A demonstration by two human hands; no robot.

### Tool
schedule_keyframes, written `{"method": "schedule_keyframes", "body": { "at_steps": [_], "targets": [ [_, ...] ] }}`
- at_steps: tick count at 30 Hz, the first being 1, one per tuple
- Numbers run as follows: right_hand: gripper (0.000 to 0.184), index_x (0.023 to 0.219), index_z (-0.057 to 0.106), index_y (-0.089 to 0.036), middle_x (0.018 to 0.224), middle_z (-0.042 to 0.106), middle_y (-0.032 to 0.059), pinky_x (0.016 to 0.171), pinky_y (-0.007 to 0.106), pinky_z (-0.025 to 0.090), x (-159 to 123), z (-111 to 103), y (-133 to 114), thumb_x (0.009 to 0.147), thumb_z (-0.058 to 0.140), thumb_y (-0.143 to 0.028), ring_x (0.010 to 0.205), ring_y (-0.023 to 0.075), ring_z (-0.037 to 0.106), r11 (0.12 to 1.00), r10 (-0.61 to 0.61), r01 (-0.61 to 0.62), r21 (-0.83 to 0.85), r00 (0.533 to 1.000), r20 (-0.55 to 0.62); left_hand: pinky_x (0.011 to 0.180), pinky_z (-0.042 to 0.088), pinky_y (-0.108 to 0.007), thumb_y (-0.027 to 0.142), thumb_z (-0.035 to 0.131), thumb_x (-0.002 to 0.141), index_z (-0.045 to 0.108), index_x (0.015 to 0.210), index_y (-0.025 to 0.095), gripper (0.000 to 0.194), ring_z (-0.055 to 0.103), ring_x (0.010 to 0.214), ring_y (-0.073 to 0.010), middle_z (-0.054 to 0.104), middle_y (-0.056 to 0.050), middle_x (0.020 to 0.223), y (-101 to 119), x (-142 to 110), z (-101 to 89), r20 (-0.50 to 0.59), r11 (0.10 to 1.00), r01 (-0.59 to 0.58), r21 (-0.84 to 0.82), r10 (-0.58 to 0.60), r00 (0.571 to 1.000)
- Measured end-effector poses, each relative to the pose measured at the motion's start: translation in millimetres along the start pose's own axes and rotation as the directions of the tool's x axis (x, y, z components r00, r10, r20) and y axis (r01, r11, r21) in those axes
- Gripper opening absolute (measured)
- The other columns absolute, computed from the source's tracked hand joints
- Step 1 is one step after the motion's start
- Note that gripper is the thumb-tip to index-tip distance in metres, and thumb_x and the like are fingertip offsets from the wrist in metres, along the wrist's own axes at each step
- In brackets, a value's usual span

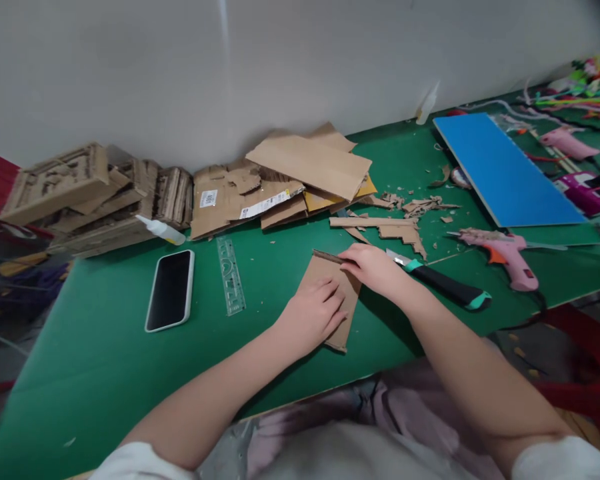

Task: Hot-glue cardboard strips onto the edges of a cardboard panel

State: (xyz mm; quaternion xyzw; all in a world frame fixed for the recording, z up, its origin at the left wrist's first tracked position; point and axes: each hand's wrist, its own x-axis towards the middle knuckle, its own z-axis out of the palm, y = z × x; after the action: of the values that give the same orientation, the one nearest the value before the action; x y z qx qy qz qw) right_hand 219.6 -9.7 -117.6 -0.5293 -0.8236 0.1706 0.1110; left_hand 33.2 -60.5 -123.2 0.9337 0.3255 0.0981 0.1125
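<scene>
A rectangular piece of brown cardboard (351, 293) lies on the green table in front of me. My left hand (314, 313) rests palm down across it, fingers spread over its surface and thumb hidden. At the far edge of that piece my right hand (367, 265) pinches a narrow cardboard strip (329, 256) that runs along the edge. Just right of this hand is a utility knife (445, 283) with a black and teal handle, its blade showing. Cut cardboard scraps (400, 230) lie beyond my right hand.
Left of my hands are a clear ruler (231, 277), a phone (170, 291) and a glue bottle (161, 230). Cardboard sheets (310, 163) and assembled cardboard pieces (55, 183) stand by the wall. To the right are a pink glue gun (510, 257) and a blue board (510, 170).
</scene>
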Motion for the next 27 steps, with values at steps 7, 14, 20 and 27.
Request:
{"method": "schedule_keyframes", "body": {
  "at_steps": [7,14,20,27],
  "targets": [
    [0.027,0.093,0.066,-0.009,0.085,0.06,0.0123,0.077,0.03,0.041,-4,7,-13,0.086,0.04,-0.012,0.084,0.0213,0.055,0.989,-0.013,0.011,-0.151,1.0,-0.01,0.102,0.039,-0.044,0.034,0.043,0.089,0.056,0.114,0.008,0.038,0.046,0.122,-0.0297,0.053,-0.018,0.127,3,4,-3.5,0.071,1.0,0.012,0.02,-0.014,0.997],
    [0.025,0.091,0.064,-0.01,0.085,0.058,0.0112,0.074,0.03,0.038,-5,15,-13,0.086,0.04,-0.011,0.083,0.0212,0.051,0.971,-0.02,0.017,-0.24,1.0,-0.006,0.104,0.037,-0.043,0.033,0.042,0.091,0.055,0.116,0.009,0.038,0.044,0.124,-0.028,0.051,-0.017,0.129,1,3,-2.2,0.107,1.0,0.018,0.019,-0.02,0.994],
    [0.025,0.092,0.064,-0.01,0.086,0.058,0.011,0.075,0.03,0.038,-5,17,-12,0.086,0.04,-0.013,0.085,0.0218,0.052,0.97,-0.011,0.009,-0.242,1.0,-0.01,0.103,0.038,-0.041,0.03,0.037,0.092,0.055,0.116,0.011,0.035,0.045,0.123,-0.0262,0.052,-0.014,0.129,-1,2,1.7,0.093,0.999,0.007,0.054,-0.012,0.996],
    [0.024,0.096,0.066,-0.015,0.088,0.062,0.0067,0.083,0.024,0.039,0,8,-8,0.088,0.045,-0.023,0.088,0.0174,0.055,0.985,0.003,-0.004,-0.175,1.0,-0.005,0.103,0.039,-0.04,0.029,0.042,0.09,0.056,0.113,0.01,0.033,0.048,0.12,-0.026,0.053,-0.015,0.127,0,4,-1.4,0.093,0.997,-0.004,0.073,-0.003,0.996]
  ]
}}
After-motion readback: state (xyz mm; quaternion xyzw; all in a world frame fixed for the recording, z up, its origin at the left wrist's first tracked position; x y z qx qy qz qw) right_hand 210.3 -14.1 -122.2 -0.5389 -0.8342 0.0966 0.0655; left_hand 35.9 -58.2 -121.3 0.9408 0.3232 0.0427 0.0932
